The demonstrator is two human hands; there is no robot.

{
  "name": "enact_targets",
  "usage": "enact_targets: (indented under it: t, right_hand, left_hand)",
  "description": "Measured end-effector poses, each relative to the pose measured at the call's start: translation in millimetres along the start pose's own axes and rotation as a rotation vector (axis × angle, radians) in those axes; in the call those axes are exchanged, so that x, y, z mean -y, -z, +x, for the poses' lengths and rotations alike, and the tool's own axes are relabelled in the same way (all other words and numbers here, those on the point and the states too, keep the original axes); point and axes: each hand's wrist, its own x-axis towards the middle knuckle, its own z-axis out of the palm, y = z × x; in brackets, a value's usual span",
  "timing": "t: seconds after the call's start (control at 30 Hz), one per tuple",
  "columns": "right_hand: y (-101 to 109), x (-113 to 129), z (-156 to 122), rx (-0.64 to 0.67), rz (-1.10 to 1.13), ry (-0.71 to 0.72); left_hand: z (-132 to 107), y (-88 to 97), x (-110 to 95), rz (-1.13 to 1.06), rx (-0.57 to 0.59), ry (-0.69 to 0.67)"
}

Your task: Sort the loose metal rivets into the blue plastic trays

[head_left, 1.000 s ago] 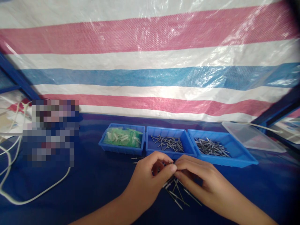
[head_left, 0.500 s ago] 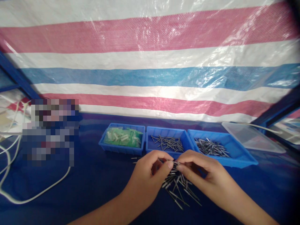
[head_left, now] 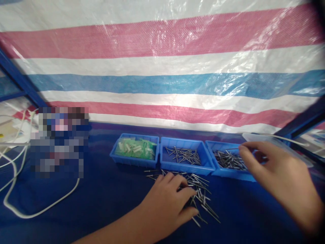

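My right hand [head_left: 271, 166] is up over the right blue bin [head_left: 230, 174], finger and thumb pinched on one blind rivet [head_left: 232, 148] whose thin pin sticks out to the left. More blind rivets lie heaped in that bin below it. On the table, a loose pile of blind rivets [head_left: 201, 189] spreads in front of the bins. My left hand [head_left: 172, 200] rests over the left side of this pile, thumb and fingers apart, covering some of the rivets.
The middle blue bin [head_left: 186, 167] holds more rivets. Green bags with pale pieces fill the left bin [head_left: 134, 162]. A clear plastic lid [head_left: 250, 137] lies behind my right hand. A white cable [head_left: 50, 210] loops over the table at left; striped sheeting [head_left: 162, 83] hangs behind.
My hands were together above the pile, pinching at a rivet. The right hand has moved right and up to the right bin with a rivet; the left has lowered onto the pile and opened.
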Motion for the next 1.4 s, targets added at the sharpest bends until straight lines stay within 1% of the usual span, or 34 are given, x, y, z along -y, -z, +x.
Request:
enact_targets:
  t: [0.07, 0.13, 0.2, 0.23, 0.27, 0.33, 0.4, 0.47, 0.57, 0.63, 0.7, 0.8, 0.83, 0.9, 1.07, 1.17, 1.27, 1.4]
  right_hand:
    - [1, -11, 4, 0.011, -0.145, -0.028]
    - [-1, -19, 7, 0.072, -0.236, -0.057]
    - [-4, -25, 8, 0.151, -0.256, -0.071]
    - [-5, -26, 8, 0.169, -0.248, -0.070]
    - [-7, -26, 8, 0.165, -0.233, -0.064]
    - [-8, -20, 6, 0.099, -0.183, -0.027]
    - [-8, -9, 3, 0.032, -0.084, 0.072]
    - [-8, 4, -3, -0.008, 0.039, 0.194]
    - [-7, 21, -13, 0.007, 0.210, 0.372]
    - [-7, 31, -21, 0.082, 0.308, 0.497]
    - [-6, 40, -29, 0.193, 0.382, 0.599]
    - [-5, 52, -37, 0.372, 0.447, 0.673]
    - [-5, 55, -38, 0.417, 0.462, 0.677]
    - [-5, 59, -40, 0.467, 0.487, 0.663]
    - [-4, 60, -40, 0.467, 0.542, 0.584]
    - [-4, 61, -39, 0.498, 0.563, 0.565]
    - [-4, 64, -41, 0.550, 0.594, 0.558]
    - [-7, 66, -43, 0.595, 0.646, 0.534]
  left_hand:
    - [0, 0.4, 1, 0.054, 0.025, -0.007]
    - [1, 1.2, 2, 0.082, 0.030, -0.010]
    - [2, 1.6, 3, 0.094, 0.026, -0.010]
    - [2, 1.5, 3, 0.097, 0.025, -0.009]
    - [2, 1.3, 3, 0.099, 0.024, -0.008]
    - [2, 0.8, 3, 0.099, 0.020, 0.002]
    - [2, 0.5, 2, 0.093, 0.020, 0.016]
    - [2, 0.8, 1, 0.080, 0.019, 0.027]
    - [3, 2.2, 0, 0.043, -0.001, 0.042]
    - [4, 3.5, 0, 0.012, -0.029, 0.059]
    - [6, 4.8, -1, -0.027, -0.063, 0.070]
    - [6, 5.8, -1, -0.119, -0.127, 0.050]
    - [7, 5.9, -1, -0.153, -0.149, 0.037]
    - [7, 5.5, -1, -0.216, -0.192, 0.019]
    - [7, 4.4, -1, -0.349, -0.239, 0.031]
    - [6, 3.7, 0, -0.412, -0.274, 0.037]
    - [5, 2.3, -1, -0.495, -0.324, 0.085]
    - [7, 1.4, -3, -0.669, -0.372, 0.219]
